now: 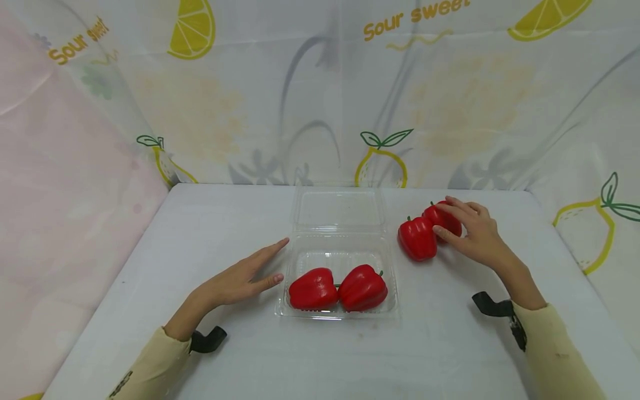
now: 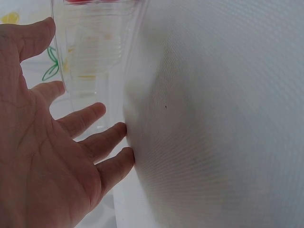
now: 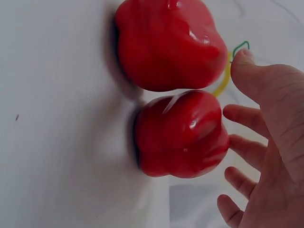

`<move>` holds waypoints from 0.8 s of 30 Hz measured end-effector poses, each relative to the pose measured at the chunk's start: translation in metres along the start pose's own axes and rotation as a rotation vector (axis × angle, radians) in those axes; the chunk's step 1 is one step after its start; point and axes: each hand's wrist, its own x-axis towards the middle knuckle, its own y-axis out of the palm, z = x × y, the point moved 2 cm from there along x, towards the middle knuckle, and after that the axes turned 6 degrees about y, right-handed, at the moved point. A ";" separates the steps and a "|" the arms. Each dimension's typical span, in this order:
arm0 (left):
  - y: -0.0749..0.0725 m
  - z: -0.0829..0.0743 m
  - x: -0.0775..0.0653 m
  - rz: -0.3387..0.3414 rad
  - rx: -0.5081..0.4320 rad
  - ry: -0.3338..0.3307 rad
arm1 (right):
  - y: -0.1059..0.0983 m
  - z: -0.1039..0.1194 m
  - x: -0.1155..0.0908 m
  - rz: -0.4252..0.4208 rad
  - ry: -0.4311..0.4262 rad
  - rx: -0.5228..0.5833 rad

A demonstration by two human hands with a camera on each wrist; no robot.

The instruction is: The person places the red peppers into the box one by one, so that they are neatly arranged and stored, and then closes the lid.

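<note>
Two red bell peppers lie side by side in a clear plastic clamshell box (image 1: 345, 244): a left pepper (image 1: 313, 289) and a right pepper (image 1: 363, 289). Its lid (image 1: 340, 208) is folded back. My left hand (image 1: 245, 279) is spread beside the box's left wall, fingers straight and holding nothing. Beyond the box to the right, two more red bell peppers stand together on the table, a nearer one (image 1: 417, 239) and a farther one (image 3: 183, 135). Over the farther one hovers my right hand (image 1: 475, 230), thumb and fingers apart; whether a fingertip touches it I cannot tell.
A white cloth covers the table (image 1: 330, 361). Behind it hangs a white curtain (image 1: 280, 100) printed with lemons, and a pinkish cloth (image 1: 65, 222) is at the left. A black strap piece (image 1: 207, 340) sticks out at the left wrist, another (image 1: 492, 305) at the right.
</note>
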 end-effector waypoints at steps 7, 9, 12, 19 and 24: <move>0.000 0.000 0.000 0.000 0.003 -0.004 | -0.001 -0.004 0.001 0.032 0.027 -0.015; 0.000 0.000 0.000 0.001 -0.001 -0.006 | -0.001 -0.005 0.001 0.031 0.019 -0.024; -0.001 0.000 -0.001 0.002 -0.003 -0.007 | -0.002 -0.005 0.000 0.028 0.006 -0.040; -0.001 0.000 -0.001 0.004 -0.012 0.005 | -0.004 -0.011 -0.004 0.020 0.029 -0.095; -0.001 0.000 -0.001 0.003 -0.020 0.010 | -0.006 -0.013 -0.008 -0.015 0.010 -0.124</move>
